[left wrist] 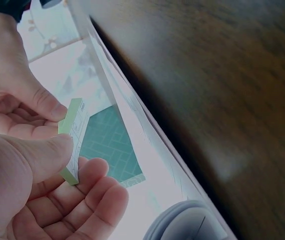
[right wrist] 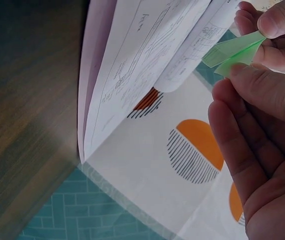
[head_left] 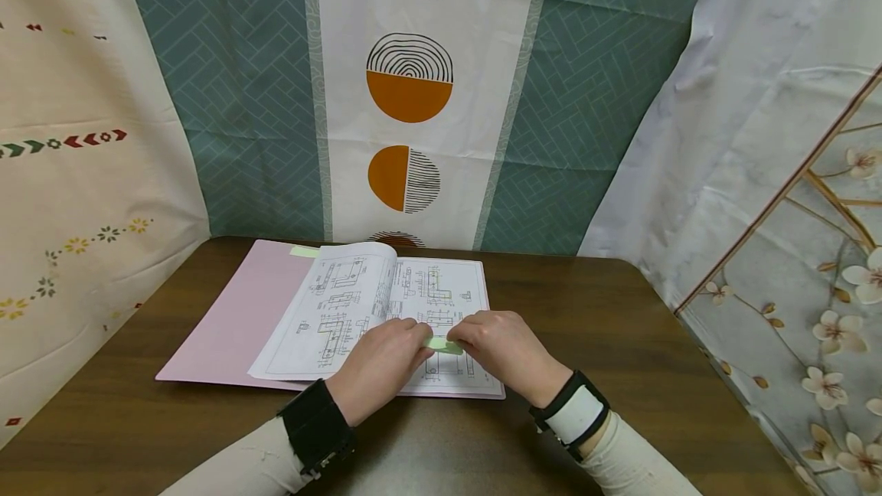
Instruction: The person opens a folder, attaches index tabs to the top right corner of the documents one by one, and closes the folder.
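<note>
Between both hands, above the right-hand page, is a small light-green sticky note pad (head_left: 443, 345). My left hand (head_left: 383, 362) pinches one end of it between thumb and fingers. The other end is pinched by my right hand (head_left: 511, 350). From the right wrist view, the green sticky note pad (right wrist: 240, 50) looks split into two layers that spread apart near the right thumb. Print shows on its pale face in the left wrist view. Under the hands lies an open booklet of technical drawings (head_left: 406, 289), its left pages curling up at the spine.
The booklet lies in an opened pink folder (head_left: 227, 312). A green strip (head_left: 304, 252) sits at the folder's top, beside the page edge. Everything rests on a dark wooden table (head_left: 592, 327), with patterned cloth (head_left: 406, 174) hanging behind it.
</note>
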The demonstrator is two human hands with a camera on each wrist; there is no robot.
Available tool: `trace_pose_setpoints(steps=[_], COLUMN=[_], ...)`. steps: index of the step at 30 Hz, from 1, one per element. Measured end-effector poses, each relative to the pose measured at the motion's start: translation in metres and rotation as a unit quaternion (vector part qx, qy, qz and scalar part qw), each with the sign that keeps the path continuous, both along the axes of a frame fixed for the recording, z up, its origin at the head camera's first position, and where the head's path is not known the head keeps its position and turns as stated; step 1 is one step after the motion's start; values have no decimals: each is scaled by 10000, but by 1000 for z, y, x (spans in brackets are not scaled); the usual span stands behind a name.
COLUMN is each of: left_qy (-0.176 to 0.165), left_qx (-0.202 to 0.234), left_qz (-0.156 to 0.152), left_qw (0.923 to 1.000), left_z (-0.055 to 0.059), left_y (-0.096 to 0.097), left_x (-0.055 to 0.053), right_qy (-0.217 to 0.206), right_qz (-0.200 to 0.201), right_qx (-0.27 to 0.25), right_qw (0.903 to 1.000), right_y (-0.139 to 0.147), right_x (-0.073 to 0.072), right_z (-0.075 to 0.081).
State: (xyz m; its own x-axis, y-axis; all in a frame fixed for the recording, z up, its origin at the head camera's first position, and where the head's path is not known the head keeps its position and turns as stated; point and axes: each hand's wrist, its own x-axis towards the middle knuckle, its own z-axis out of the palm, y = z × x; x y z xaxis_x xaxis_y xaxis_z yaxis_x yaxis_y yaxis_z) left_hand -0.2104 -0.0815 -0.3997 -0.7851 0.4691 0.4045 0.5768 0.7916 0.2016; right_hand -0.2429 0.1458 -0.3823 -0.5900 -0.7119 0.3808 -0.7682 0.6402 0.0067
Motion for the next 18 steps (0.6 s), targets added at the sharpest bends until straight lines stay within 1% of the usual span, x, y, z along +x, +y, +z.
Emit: trace_pose_setpoints(steps=[6,11,18], left_qy=[-4,-51,40], left_qx=[-18,-53,-58], left_qz=[-7,16,11], left_qw=[10000,10000,10000], left_z=[0,1,1], left_y=[0,1,1], left_x=[1,1,1], right_qy=[126,128,326], right_qz=[-29,-87,-110], right_qx=[-30,-64,-119], right_qw=[9999,9999,9993], right_y=[0,0,0], right_x=[0,1,1], right_z=[0,-1,0])
